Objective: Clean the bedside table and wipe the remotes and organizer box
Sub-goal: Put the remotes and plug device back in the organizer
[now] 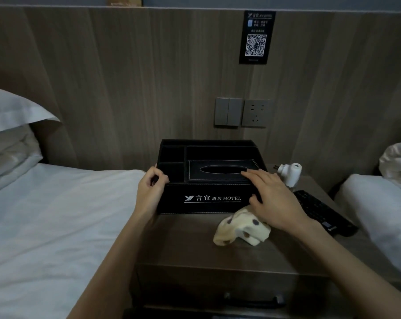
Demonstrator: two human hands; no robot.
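A black organizer box (208, 199) with HOTEL lettering and a tissue slot stands on the bedside table (183, 245), against the wall. My left hand (150, 189) grips its front left corner, fingers curled over the rim. Straight fingers of my right hand (273, 199) lie across the box's front right top edge, with the thumb against its front face. A cream cloth with brown dots (239, 227) lies crumpled on the table just below my right hand. One black remote (321, 211) lies to the right of the box. The box compartments look empty.
A white plug-in device (290, 172) stands behind the remote. Beds with white sheets flank the table on the left (52, 215) and right (379, 203). A switch and socket (242, 112) sit on the wood wall above. A drawer handle (252, 299) is below.
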